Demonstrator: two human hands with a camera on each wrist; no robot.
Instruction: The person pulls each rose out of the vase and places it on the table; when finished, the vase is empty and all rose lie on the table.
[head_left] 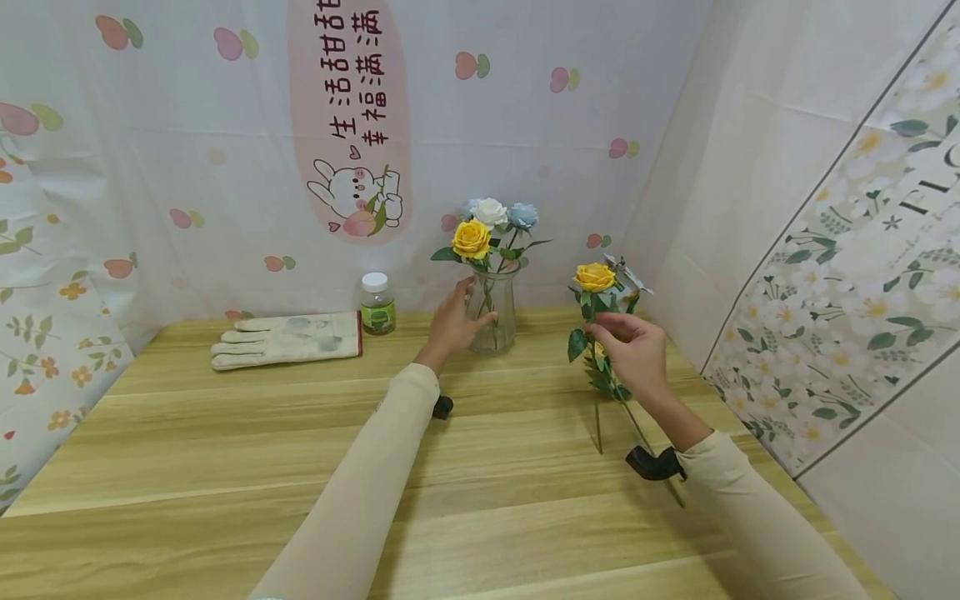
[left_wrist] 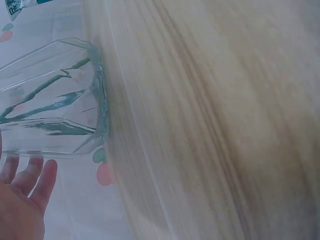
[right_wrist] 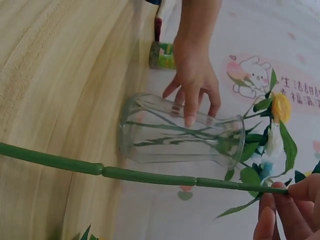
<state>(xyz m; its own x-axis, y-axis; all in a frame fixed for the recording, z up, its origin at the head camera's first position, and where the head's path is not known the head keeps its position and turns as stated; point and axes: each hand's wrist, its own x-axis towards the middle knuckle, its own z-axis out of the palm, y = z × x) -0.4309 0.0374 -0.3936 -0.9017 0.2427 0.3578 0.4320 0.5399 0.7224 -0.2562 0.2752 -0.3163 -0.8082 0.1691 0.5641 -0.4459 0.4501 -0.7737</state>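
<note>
In the head view my left hand point(head_left: 456, 321) is at the near left side of a clear glass vase point(head_left: 504, 312), thumb across its front and other fingers behind the glass. A yellow rose point(head_left: 472, 240), a white rose point(head_left: 490, 212) and light blue roses point(head_left: 522, 217) stand in the vase, their stems crossing inside. To the right, my right hand point(head_left: 633, 350) pinches the green stem point(right_wrist: 145, 176) of another yellow rose point(head_left: 595, 277), held upright with its bloom above the fingers. Past this hand, more flowers with green leaves point(head_left: 603, 383) lie on the table, partly hidden by it.
A white work glove point(head_left: 288, 340) with a red cuff edge lies at the back left of the wooden table point(head_left: 262, 467). Next to it stands a small jar point(head_left: 377, 304) with a white lid and green label. Printed cloth point(head_left: 525, 108) hangs behind, with a floral panel point(head_left: 862, 275) to the right.
</note>
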